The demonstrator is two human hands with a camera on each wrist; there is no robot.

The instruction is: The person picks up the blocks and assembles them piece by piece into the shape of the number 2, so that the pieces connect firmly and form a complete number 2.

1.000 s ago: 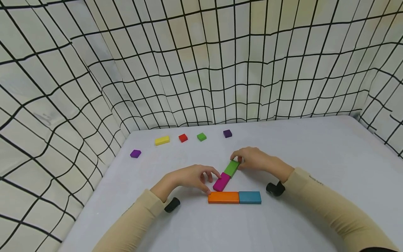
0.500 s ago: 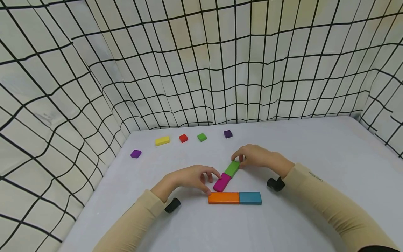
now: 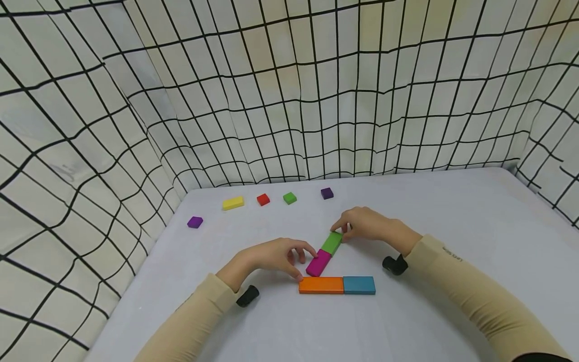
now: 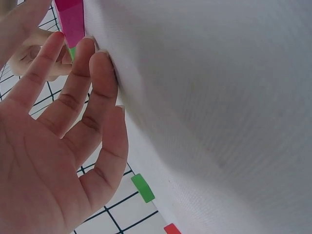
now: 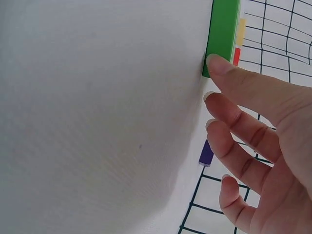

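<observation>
In the head view, a magenta block (image 3: pixel 318 263) and a longish green block (image 3: pixel 332 243) lie end to end in a slanted line. My right hand (image 3: pixel 365 223) pinches the far end of the green block between thumb and index finger; the thumb presses its side in the right wrist view. With loosely bent fingers, my left hand (image 3: pixel 276 256) has its index fingertip at the magenta block's edge. Its thumb tip is at the corner of an orange block (image 3: pixel 321 285). A blue block (image 3: pixel 359 285) sits flush against the orange one, forming a straight row.
Toward the back of the white table (image 3: pixel 429 216) lie a yellow block (image 3: pixel 232 203), a red block (image 3: pixel 263 199), a small green block (image 3: pixel 290 198) and a dark purple block (image 3: pixel 327 193). A violet block (image 3: pixel 195 222) is at the left edge. Black netting (image 3: pixel 316 100) surrounds the table.
Barely anything differs. The right wrist has risen slightly while its fingers stay on the green block; the left hand and the blocks hold their places.
</observation>
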